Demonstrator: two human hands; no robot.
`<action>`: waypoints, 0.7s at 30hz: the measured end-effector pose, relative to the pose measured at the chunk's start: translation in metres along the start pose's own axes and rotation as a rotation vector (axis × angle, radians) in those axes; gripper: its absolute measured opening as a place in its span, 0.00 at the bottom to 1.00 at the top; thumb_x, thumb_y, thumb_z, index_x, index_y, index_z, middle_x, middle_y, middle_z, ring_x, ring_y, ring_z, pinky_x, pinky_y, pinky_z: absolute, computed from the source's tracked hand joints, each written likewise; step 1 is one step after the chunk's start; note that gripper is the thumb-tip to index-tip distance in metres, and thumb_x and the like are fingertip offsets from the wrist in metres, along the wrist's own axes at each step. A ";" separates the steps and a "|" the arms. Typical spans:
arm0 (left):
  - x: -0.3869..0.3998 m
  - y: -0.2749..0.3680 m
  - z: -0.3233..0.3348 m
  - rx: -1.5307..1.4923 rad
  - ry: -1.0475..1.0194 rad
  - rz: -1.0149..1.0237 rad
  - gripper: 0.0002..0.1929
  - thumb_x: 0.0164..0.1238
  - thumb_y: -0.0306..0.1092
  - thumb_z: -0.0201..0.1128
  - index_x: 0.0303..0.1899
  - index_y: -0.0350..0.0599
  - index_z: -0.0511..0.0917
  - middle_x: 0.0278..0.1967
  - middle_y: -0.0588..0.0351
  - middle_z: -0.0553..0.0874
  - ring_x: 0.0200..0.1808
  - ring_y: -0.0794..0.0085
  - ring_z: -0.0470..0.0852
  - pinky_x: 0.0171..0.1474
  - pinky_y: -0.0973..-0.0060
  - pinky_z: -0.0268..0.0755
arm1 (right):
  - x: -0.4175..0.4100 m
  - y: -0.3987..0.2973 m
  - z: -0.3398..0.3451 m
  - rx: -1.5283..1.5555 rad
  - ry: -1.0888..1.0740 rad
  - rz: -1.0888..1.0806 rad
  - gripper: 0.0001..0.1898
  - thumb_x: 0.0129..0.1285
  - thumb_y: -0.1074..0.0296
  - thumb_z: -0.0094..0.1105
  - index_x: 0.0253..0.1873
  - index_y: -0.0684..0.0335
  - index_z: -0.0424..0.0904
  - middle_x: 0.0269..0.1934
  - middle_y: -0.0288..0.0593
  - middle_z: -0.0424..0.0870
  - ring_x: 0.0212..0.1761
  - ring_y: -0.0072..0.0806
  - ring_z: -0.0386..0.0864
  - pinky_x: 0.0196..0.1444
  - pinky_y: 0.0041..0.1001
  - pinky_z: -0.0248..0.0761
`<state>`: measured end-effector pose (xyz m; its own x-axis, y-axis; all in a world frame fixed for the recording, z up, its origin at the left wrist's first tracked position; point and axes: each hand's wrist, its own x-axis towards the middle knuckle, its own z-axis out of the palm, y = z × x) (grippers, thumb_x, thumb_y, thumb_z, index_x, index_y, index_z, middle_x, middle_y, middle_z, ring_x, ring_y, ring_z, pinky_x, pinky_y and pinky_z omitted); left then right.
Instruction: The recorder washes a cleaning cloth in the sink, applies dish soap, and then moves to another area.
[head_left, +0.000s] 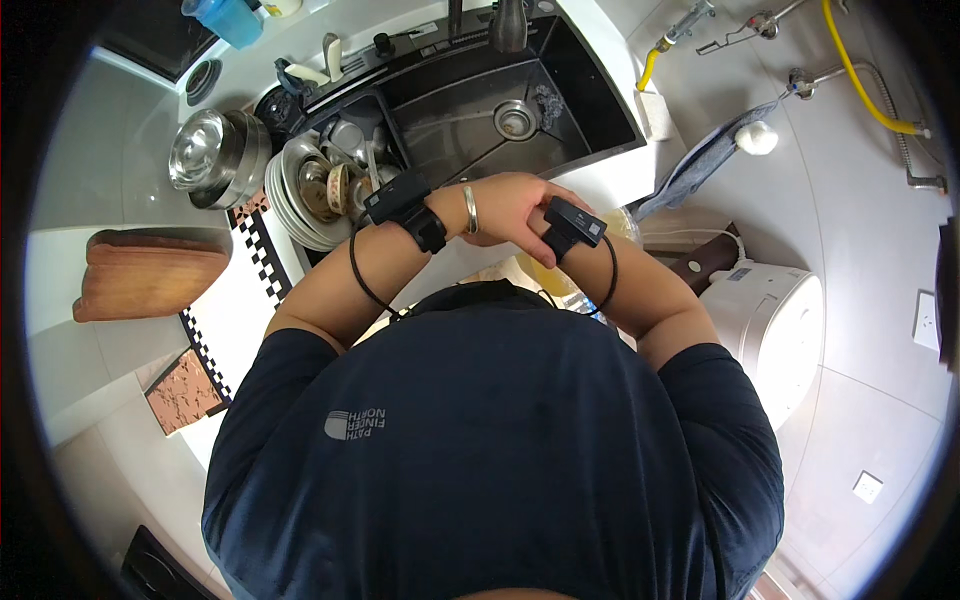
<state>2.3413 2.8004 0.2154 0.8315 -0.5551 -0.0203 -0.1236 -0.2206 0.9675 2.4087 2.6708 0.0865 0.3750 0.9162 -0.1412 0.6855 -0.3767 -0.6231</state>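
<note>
My left hand, with a silver bangle at its wrist, reaches across in front of my chest. Its thumb and fingers wrap around my right wrist, against a small black device strapped there. Most of my right hand is hidden beneath the left, so its fingers cannot be made out. Another black device is strapped to my left forearm. Just beyond both hands lies the front edge of a black sink. Stacked white plates and bowls stand left of my hands.
Stainless steel bowls are piled on the left counter, near a wooden board. A faucet hangs over the sink. To the right are a grey towel on a hook and a white appliance.
</note>
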 end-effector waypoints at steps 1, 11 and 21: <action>0.000 -0.003 0.002 -0.158 -0.018 0.017 0.36 0.44 0.37 0.84 0.61 0.47 0.80 0.55 0.50 0.88 0.57 0.64 0.86 0.60 0.69 0.75 | -0.002 0.002 -0.002 -0.001 0.001 0.002 0.14 0.62 0.63 0.63 0.51 0.58 0.86 0.47 0.43 0.86 0.48 0.41 0.85 0.48 0.37 0.79; -0.001 -0.006 0.000 -0.071 0.013 -0.104 0.28 0.48 0.36 0.82 0.52 0.45 0.79 0.41 0.58 0.87 0.44 0.73 0.85 0.49 0.71 0.76 | 0.000 0.006 -0.003 -0.009 -0.023 -0.009 0.14 0.63 0.63 0.64 0.52 0.59 0.85 0.47 0.45 0.86 0.49 0.41 0.85 0.52 0.37 0.78; -0.008 -0.016 -0.004 -0.095 0.067 -0.024 0.30 0.48 0.34 0.82 0.55 0.44 0.79 0.44 0.58 0.86 0.46 0.73 0.84 0.53 0.71 0.76 | 0.012 -0.006 0.004 -0.020 -0.027 -0.042 0.14 0.64 0.62 0.64 0.52 0.59 0.85 0.47 0.47 0.86 0.50 0.42 0.85 0.55 0.37 0.77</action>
<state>2.3386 2.8117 0.2010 0.8686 -0.4947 -0.0301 -0.0540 -0.1548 0.9865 2.4062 2.6846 0.0856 0.3290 0.9344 -0.1363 0.7125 -0.3403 -0.6136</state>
